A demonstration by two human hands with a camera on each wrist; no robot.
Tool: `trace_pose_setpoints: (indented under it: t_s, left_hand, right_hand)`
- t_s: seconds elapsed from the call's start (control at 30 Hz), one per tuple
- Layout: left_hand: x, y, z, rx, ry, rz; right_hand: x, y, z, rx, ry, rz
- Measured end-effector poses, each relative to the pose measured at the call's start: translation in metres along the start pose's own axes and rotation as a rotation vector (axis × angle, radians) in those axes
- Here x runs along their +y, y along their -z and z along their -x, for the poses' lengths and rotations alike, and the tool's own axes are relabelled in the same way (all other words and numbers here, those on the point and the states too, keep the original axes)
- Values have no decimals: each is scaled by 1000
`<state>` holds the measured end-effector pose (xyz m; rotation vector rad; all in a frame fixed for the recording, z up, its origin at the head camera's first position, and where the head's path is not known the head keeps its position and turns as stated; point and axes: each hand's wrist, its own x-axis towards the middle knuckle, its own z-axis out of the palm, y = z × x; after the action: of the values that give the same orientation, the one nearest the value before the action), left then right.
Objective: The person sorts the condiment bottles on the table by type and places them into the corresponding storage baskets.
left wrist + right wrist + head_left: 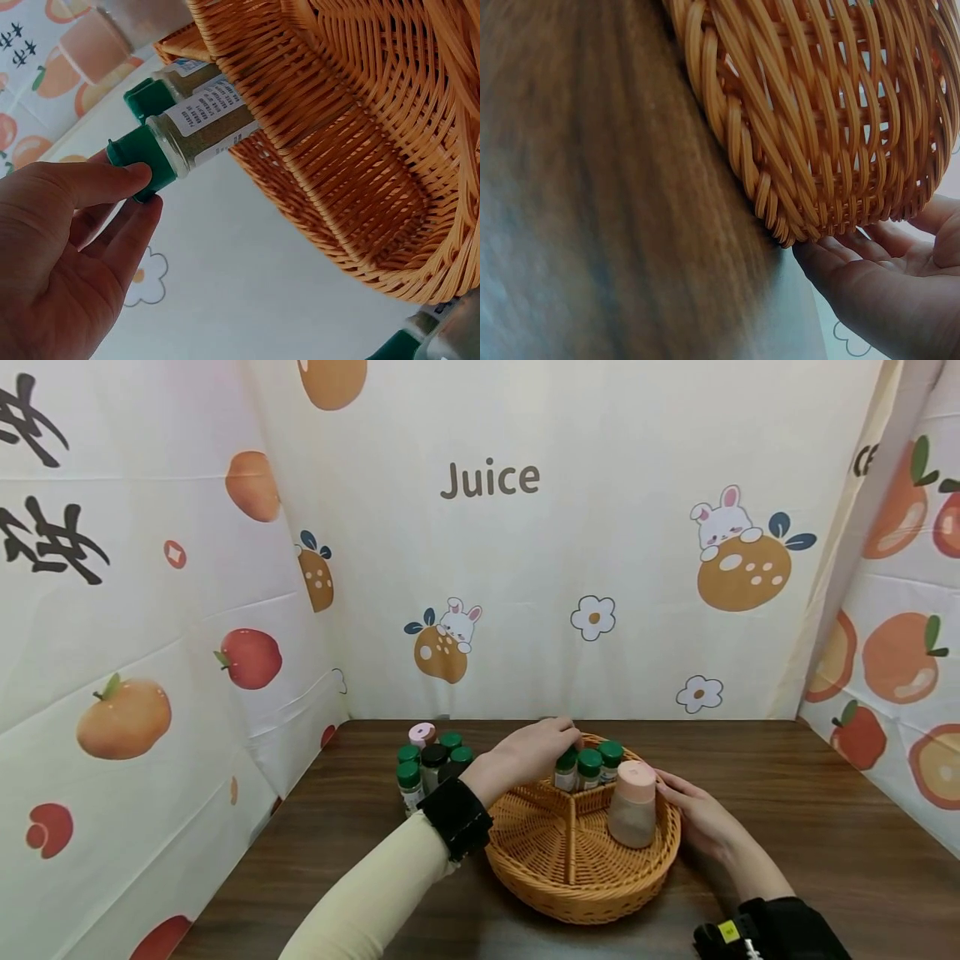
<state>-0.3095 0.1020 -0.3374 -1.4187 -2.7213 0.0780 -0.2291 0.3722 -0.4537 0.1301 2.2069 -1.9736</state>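
A round wicker basket [592, 906] with inner dividers stands on the table. My left hand [536, 750] reaches over its back section and pinches the green cap of a spice jar [214, 124] between thumb and fingers. The jar's lower end is hidden by the basket wall. Beside it in that section stand other green-capped jars [589, 764]. In the right front section a frosted bottle with a pink cap [636, 806] stands slightly tilted. At the basket's right side, my right hand [705, 818] touches the outer wall with fairly straight fingers; some fingertips are hidden behind the wicker.
Left of the basket, a cluster of jars stands on the dark wooden table [330, 860], with green caps [408, 774], black caps [433, 755] and a pink cap [422, 733]. A printed cloth [525, 552] hangs behind the table and along both sides.
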Motion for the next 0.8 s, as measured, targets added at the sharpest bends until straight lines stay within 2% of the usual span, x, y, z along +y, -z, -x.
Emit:
trace_pose_setpoints:
  t_s: [0.43,0.63,0.8]
  left_hand:
    - [-4,-15,-7,-31,-46,67]
    - [-7,-20,-6,-43,-26,179]
    - [-9,-24,-7,-18,-14,175]
  right_hand:
    - [0,0,-1,1,-1,-5]
    - [-1,0,-1,2,-9,-15]
    - [0,1,-1,-9,6,-6]
